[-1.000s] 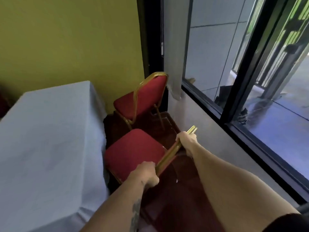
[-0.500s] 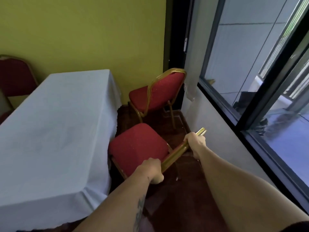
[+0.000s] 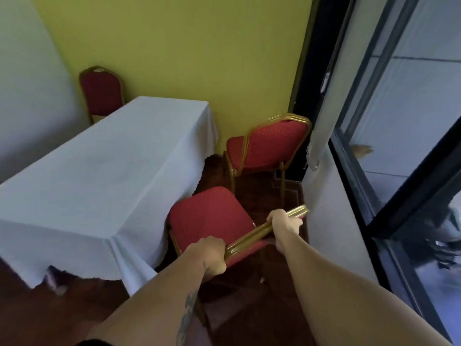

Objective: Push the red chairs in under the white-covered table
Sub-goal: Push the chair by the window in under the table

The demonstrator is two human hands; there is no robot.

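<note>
A red chair with a gold frame (image 3: pixel 207 216) stands in front of me, its seat edge touching the hanging cloth of the white-covered table (image 3: pixel 99 176). My left hand (image 3: pixel 212 254) is shut on the left end of its gold top rail. My right hand (image 3: pixel 285 224) grips the same rail near its right end. A second red chair (image 3: pixel 269 148) stands beyond it in the corner, apart from the table. A third red chair (image 3: pixel 101 92) stands behind the table's far left side, its seat hidden.
A yellow wall (image 3: pixel 174 46) closes the far side. On the right runs a low white wall (image 3: pixel 331 221) under a dark-framed window (image 3: pixel 399 121). The floor (image 3: pixel 249 308) is dark red-brown, with a narrow strip between table and window wall.
The view has swung left and up, bringing the third chair and more of the table into sight. The held chair sits closer to the table cloth. Both hands keep their grip on the rail.
</note>
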